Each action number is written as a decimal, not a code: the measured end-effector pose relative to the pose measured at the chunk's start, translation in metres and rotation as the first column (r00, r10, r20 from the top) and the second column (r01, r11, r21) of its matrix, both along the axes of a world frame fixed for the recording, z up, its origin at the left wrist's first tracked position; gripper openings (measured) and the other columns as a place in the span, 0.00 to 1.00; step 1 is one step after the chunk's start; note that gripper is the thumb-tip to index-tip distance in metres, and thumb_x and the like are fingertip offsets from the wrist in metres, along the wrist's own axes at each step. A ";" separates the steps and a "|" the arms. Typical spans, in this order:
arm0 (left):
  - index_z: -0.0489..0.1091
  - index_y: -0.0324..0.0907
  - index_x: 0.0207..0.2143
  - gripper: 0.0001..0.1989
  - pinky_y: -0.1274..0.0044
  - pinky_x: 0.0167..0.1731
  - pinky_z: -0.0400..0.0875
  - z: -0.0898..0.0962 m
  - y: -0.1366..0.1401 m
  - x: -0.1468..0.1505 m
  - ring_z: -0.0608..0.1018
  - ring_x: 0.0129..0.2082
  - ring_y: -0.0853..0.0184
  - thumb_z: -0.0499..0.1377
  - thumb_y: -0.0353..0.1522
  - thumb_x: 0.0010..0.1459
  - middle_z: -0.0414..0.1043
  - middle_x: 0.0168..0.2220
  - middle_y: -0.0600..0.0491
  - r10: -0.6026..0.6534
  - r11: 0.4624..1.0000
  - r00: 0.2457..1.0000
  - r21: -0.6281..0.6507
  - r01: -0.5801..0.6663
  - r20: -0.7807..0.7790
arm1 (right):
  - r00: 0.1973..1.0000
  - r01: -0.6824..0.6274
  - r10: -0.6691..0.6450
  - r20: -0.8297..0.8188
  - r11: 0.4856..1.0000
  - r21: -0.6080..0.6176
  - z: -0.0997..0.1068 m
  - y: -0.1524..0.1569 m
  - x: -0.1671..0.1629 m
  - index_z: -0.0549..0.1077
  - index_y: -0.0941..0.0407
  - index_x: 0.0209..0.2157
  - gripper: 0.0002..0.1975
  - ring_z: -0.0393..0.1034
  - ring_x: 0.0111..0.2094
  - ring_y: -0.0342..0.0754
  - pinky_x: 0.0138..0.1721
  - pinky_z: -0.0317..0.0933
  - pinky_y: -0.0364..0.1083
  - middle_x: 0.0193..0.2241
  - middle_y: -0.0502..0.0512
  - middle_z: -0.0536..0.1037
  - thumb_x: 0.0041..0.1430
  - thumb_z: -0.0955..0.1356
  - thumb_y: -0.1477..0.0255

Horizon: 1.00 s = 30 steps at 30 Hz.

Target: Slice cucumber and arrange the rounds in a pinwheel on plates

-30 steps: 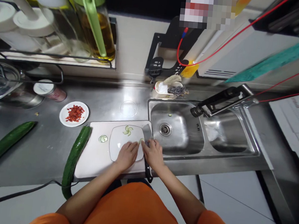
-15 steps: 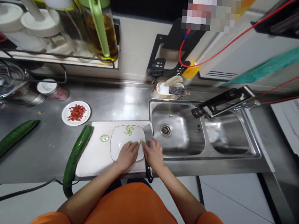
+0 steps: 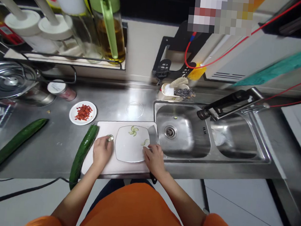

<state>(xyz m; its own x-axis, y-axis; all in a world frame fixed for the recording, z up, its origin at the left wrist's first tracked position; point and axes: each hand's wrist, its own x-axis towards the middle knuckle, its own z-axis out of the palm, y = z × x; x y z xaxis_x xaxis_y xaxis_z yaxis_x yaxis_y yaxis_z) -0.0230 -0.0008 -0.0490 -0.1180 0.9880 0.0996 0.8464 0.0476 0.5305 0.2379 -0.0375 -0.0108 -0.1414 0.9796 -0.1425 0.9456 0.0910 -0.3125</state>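
My left hand [image 3: 101,153] is over the left part of the white cutting board [image 3: 89,164], fingers apart. Its fingertips touch a small pile of cucumber slices [image 3: 110,137], which they partly cover. My right hand [image 3: 154,159] rests at the right edge of a white plate [image 3: 130,151] on the board, fingers spread, holding nothing I can see. Close to its fingertips on the plate are thin cucumber pieces [image 3: 145,142]. Farther up the plate, several slices form a curved pinwheel [image 3: 133,131]. A knife [image 3: 153,131] lies along the board's right side, partly under my right hand.
One whole cucumber [image 3: 84,151] lies against the board's left edge, another cucumber [image 3: 13,146] farther left. A small dish [image 3: 72,116] holds red dried berries. To the right is a double sink [image 3: 182,131] with a faucet [image 3: 230,102]. A rack [image 3: 65,60] carries bottles and jars.
My left hand has moved left, from beside my right hand over the plate to the cucumber slice pile. My right hand stays at the plate's right edge. The view has shifted slightly.
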 end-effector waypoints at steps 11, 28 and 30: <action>0.73 0.40 0.40 0.15 0.69 0.43 0.66 -0.016 0.011 -0.010 0.72 0.36 0.60 0.53 0.35 0.54 0.71 0.35 0.46 0.099 0.990 0.995 -0.101 -0.098 0.002 | 0.999 -0.029 0.029 -0.046 1.000 -0.006 0.000 -0.006 -0.022 0.75 0.50 0.44 0.13 0.54 0.50 0.54 0.44 0.54 0.49 0.44 0.59 0.69 0.63 0.62 0.71; 0.70 0.41 0.32 0.15 0.79 0.29 0.64 0.020 0.015 0.002 0.70 0.25 0.71 0.60 0.43 0.47 0.70 0.25 0.56 0.200 0.934 0.861 -0.356 -0.024 0.467 | 0.938 0.045 -0.037 -0.344 0.999 0.014 0.003 0.011 -0.039 0.76 0.55 0.41 0.12 0.62 0.45 0.50 0.46 0.56 0.50 0.38 0.59 0.74 0.61 0.62 0.73; 0.71 0.41 0.31 0.17 0.80 0.27 0.63 0.029 0.016 0.017 0.69 0.24 0.72 0.62 0.45 0.44 0.69 0.24 0.56 0.173 0.914 0.797 -0.397 0.089 0.578 | 0.887 0.088 -0.073 -0.456 0.996 0.010 0.004 0.019 -0.041 0.75 0.55 0.42 0.11 0.64 0.44 0.49 0.49 0.56 0.51 0.39 0.58 0.75 0.60 0.64 0.73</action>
